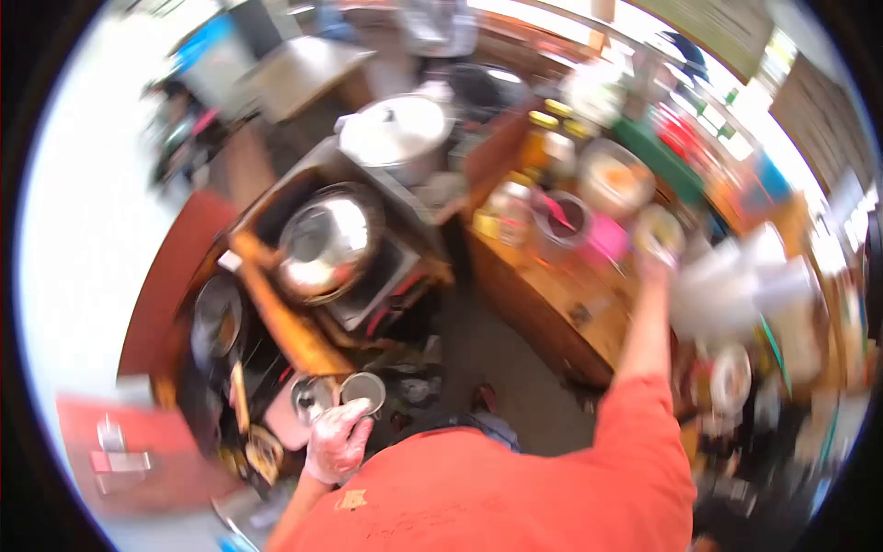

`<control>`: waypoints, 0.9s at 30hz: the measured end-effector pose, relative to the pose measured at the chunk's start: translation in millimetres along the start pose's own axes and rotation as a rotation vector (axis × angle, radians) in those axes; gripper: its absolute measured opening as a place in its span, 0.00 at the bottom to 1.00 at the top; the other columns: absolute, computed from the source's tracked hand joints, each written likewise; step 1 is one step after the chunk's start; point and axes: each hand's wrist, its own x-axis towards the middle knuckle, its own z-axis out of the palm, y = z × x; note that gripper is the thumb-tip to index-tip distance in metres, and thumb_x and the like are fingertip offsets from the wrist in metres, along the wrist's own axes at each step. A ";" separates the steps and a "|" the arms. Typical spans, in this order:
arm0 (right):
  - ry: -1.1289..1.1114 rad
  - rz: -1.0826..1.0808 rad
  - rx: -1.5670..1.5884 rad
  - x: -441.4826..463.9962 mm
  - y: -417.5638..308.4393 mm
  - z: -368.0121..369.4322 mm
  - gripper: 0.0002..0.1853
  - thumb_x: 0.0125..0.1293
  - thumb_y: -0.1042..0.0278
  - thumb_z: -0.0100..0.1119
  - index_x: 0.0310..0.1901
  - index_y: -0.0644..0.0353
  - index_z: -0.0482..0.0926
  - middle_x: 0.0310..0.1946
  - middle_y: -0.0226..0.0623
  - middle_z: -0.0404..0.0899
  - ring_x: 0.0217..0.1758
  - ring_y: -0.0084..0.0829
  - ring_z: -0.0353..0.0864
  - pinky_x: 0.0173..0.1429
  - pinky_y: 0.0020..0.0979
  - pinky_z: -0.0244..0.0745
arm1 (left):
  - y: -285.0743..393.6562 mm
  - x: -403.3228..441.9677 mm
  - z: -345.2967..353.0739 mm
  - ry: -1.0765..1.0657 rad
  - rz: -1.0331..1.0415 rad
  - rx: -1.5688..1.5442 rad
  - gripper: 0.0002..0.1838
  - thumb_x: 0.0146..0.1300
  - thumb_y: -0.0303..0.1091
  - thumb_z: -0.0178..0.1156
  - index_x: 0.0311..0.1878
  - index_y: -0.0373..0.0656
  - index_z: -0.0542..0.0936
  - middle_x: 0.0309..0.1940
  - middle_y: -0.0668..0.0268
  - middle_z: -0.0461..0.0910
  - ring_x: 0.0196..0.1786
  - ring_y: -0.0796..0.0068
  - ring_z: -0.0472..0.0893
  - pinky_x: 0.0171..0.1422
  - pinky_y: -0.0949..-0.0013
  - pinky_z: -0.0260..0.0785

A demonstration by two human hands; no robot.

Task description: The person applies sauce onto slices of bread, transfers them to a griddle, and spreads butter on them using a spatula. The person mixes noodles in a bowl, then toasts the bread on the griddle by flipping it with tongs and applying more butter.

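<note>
In the head view, the small, round, silvery metal cup (362, 387) was at the person's left hand (340, 443), low and left of centre, its open mouth facing the camera. It had smooth, greyish walls and a thin rim. The left hand, in a thin, translucent, wrinkled glove, was closed, its curled fingers gripping the cup by the near side.

The right hand (656, 265) was stretched out over the brown wooden table (602, 296), at a round container with pale contents (659, 230); blur hid its fingers, so how far they were open, or whether they gripped, could not be told. Just beside stood a bright pink plastic container (605, 242) and a see-through round tub (559, 241). Left of the table, a shiny, domed metal lid (326, 241) reflected light, and a broad, lidded, silvery pot (395, 136) stood beyond.
</note>
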 end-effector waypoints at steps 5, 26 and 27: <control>0.197 -0.751 -1.161 1.9 33.4 39.9 0.09 0.68 0.67 0.56 0.45 0.55 0.84 0.43 0.36 0.85 0.47 0.32 0.85 0.49 0.32 0.79 | -7.4 -27.9 -12.4 -0.066 -0.121 0.030 0.13 0.64 0.32 0.65 0.51 0.39 0.83 0.43 0.56 0.86 0.38 0.54 0.84 0.44 0.56 0.77; 0.377 0.032 0.410 -139.4 -166.8 -3.9 0.13 0.59 0.70 0.56 0.37 0.68 0.86 0.34 0.43 0.85 0.33 0.36 0.82 0.38 0.33 0.78 | -196.5 -410.1 -492.5 0.026 -0.723 1.527 0.09 0.63 0.34 0.56 0.28 0.46 0.81 0.33 0.58 0.80 0.46 0.55 0.79 0.53 0.52 0.72; 0.346 0.016 0.483 -158.2 -184.1 -2.2 0.13 0.58 0.70 0.56 0.37 0.68 0.87 0.34 0.43 0.85 0.33 0.36 0.82 0.38 0.33 0.77 | -195.2 -394.4 -508.7 0.146 -0.707 1.452 0.08 0.64 0.34 0.57 0.30 0.46 0.82 0.35 0.58 0.79 0.47 0.55 0.79 0.58 0.51 0.71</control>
